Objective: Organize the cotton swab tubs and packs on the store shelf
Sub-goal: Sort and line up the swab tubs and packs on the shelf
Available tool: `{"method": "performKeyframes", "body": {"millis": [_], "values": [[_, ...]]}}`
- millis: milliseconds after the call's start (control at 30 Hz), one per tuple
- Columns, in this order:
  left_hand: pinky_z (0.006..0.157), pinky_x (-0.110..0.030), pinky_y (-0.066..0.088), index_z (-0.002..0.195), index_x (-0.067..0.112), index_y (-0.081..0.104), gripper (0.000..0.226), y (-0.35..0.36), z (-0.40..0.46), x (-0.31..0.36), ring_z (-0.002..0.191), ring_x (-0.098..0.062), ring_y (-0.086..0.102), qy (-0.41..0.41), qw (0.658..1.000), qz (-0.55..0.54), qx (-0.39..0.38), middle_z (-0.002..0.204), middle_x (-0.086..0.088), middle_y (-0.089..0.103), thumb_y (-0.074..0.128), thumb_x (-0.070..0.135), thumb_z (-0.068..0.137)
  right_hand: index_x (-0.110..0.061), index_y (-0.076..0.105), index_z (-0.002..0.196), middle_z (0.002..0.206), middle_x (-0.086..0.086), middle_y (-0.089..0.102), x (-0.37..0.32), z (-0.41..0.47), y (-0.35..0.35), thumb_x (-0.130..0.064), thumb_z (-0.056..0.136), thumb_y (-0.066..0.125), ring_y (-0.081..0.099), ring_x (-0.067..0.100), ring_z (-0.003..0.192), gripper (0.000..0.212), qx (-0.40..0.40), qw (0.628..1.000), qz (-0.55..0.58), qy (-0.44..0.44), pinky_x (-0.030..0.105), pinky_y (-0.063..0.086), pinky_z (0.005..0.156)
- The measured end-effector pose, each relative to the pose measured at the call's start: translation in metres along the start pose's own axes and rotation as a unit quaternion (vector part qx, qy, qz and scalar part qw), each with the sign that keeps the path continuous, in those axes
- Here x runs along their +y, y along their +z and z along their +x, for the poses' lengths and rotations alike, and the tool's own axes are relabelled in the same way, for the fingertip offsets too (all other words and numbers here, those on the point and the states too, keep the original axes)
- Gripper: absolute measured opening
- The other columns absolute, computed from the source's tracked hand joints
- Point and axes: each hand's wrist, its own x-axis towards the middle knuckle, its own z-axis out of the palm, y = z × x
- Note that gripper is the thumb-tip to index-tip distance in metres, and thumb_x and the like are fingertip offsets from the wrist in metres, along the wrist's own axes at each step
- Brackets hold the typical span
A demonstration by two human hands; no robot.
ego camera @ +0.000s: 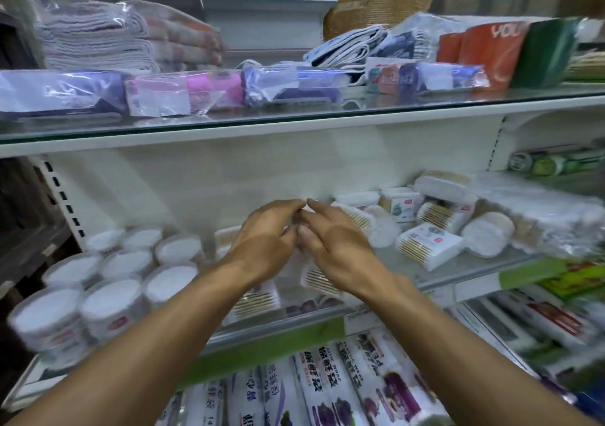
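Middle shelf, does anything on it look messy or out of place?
Yes. The round tubs on the left stand upright in neat rows, but the cotton swab packs on the right lie tilted and piled at different angles, some leaning on each other. Both hands hover over the middle.

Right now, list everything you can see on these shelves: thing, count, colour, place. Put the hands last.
Round swab tubs: about ten, clear with white tops, left of middle shelf.
Square swab packs: several, white with tan sticks, tumbled at right of middle shelf; two more under the hands.
Round pads: a few, white, among the packs.
Folded towels: one bagged stack, grey and pink, top shelf left.
Flat wrapped packs: a row, purple and pink, top shelf front.
Red and green bags: top shelf right.
Plastic wrap rolls: several, white and purple, bottom shelf.
Left hand, right hand: fingertips meeting over middle shelf; grip blurred.
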Motion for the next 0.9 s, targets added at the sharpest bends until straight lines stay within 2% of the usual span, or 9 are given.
{"method": "performKeyframes", "body": {"millis": [100, 167, 233, 367, 467, 600, 700, 800, 900], "values": [[0.083, 0.004, 0.024, 0.13, 0.018, 0.06, 0.044, 0.017, 0.006, 0.018, 0.106, -0.001, 0.046, 0.023, 1.0, -0.02, 0.008, 0.124, 0.006, 0.06, 0.055, 0.001, 0.09, -0.02, 0.045, 0.144, 0.157, 0.007, 0.031, 0.016, -0.011, -0.013, -0.039, 0.101, 0.033, 0.023, 0.024, 0.145, 0.048, 0.016, 1.0, -0.023, 0.002, 0.038, 0.013, 0.121], [0.09, -0.004, 0.026, 0.129, 0.019, 0.06, 0.045, 0.028, 0.009, 0.028, 0.111, -0.003, 0.046, 0.039, 0.999, -0.027, 0.002, 0.122, 0.01, 0.058, 0.055, -0.001, 0.088, -0.019, 0.044, 0.144, 0.155, 0.008, 0.034, 0.027, -0.017, -0.02, -0.043, 0.097, 0.026, 0.026, 0.025, 0.144, 0.056, 0.019, 0.999, -0.043, 0.005, 0.039, 0.017, 0.12], [0.101, -0.014, 0.028, 0.13, 0.019, 0.059, 0.046, 0.041, 0.013, 0.033, 0.124, -0.01, 0.046, 0.045, 0.999, -0.021, -0.003, 0.132, 0.006, 0.056, 0.056, 0.0, 0.088, -0.019, 0.043, 0.145, 0.154, 0.008, 0.036, 0.038, -0.023, -0.026, -0.042, 0.097, 0.025, 0.028, 0.024, 0.144, 0.056, 0.02, 0.998, -0.059, 0.008, 0.038, 0.018, 0.12], [0.12, -0.034, 0.016, 0.137, 0.023, 0.054, 0.053, 0.065, 0.023, 0.041, 0.143, -0.018, 0.028, 0.065, 0.997, 0.038, -0.027, 0.15, 0.0, 0.041, 0.051, 0.001, 0.089, -0.015, 0.05, 0.136, 0.145, 0.008, 0.046, 0.056, -0.032, -0.036, -0.039, 0.099, 0.028, 0.04, 0.026, 0.134, 0.05, 0.027, 0.997, -0.073, 0.01, 0.042, 0.031, 0.114], [0.122, -0.03, 0.0, 0.139, 0.022, 0.051, 0.059, 0.08, 0.027, 0.047, 0.147, -0.014, 0.018, 0.095, 0.993, 0.055, -0.052, 0.153, 0.001, 0.038, 0.048, -0.003, 0.086, -0.013, 0.056, 0.127, 0.135, 0.006, 0.053, 0.069, -0.037, -0.04, -0.038, 0.097, 0.031, 0.048, 0.025, 0.125, 0.047, 0.023, 0.997, -0.064, 0.026, 0.043, 0.041, 0.104], [0.122, -0.033, 0.004, 0.136, 0.025, 0.053, 0.058, 0.098, 0.032, 0.055, 0.146, -0.012, 0.019, 0.122, 0.988, 0.064, -0.072, 0.152, 0.003, 0.039, 0.047, -0.002, 0.086, -0.01, 0.058, 0.119, 0.121, 0.008, 0.06, 0.083, -0.045, -0.051, -0.036, 0.1, 0.034, 0.056, 0.026, 0.11, 0.04, 0.013, 0.997, -0.057, 0.051, 0.038, 0.046, 0.092], [0.12, -0.025, -0.002, 0.134, 0.026, 0.055, 0.051, 0.107, 0.035, 0.065, 0.142, -0.01, 0.026, 0.146, 0.983, 0.073, -0.083, 0.146, 0.006, 0.046, 0.049, 0.002, 0.089, -0.009, 0.062, 0.11, 0.109, 0.01, 0.064, 0.095, -0.05, -0.059, -0.03, 0.101, 0.041, 0.059, 0.028, 0.1, 0.031, 0.012, 0.996, -0.067, 0.065, 0.034, 0.044, 0.081], [0.115, -0.017, -0.008, 0.135, 0.025, 0.053, 0.046, 0.112, 0.037, 0.079, 0.136, -0.009, 0.032, 0.159, 0.982, 0.066, -0.082, 0.139, 0.008, 0.051, 0.052, 0.008, 0.092, -0.017, 0.067, 0.113, 0.112, 0.003, 0.068, 0.114, -0.053, -0.07, -0.028, 0.095, 0.046, 0.062, 0.024, 0.102, 0.03, 0.08, 0.99, -0.093, 0.076, 0.036, 0.05, 0.087], [0.119, -0.025, 0.003, 0.14, 0.027, 0.048, 0.046, 0.118, 0.04, 0.093, 0.135, -0.007, 0.031, 0.139, 0.984, 0.049, -0.097, 0.143, 0.01, 0.047, 0.051, 0.014, 0.096, -0.016, 0.068, 0.116, 0.126, 0.002, 0.064, 0.139, -0.056, -0.093, -0.018, 0.093, 0.057, 0.063, 0.018, 0.096, 0.025, 0.16, 0.964, -0.153, 0.145, 0.028, 0.051, 0.084]]}}
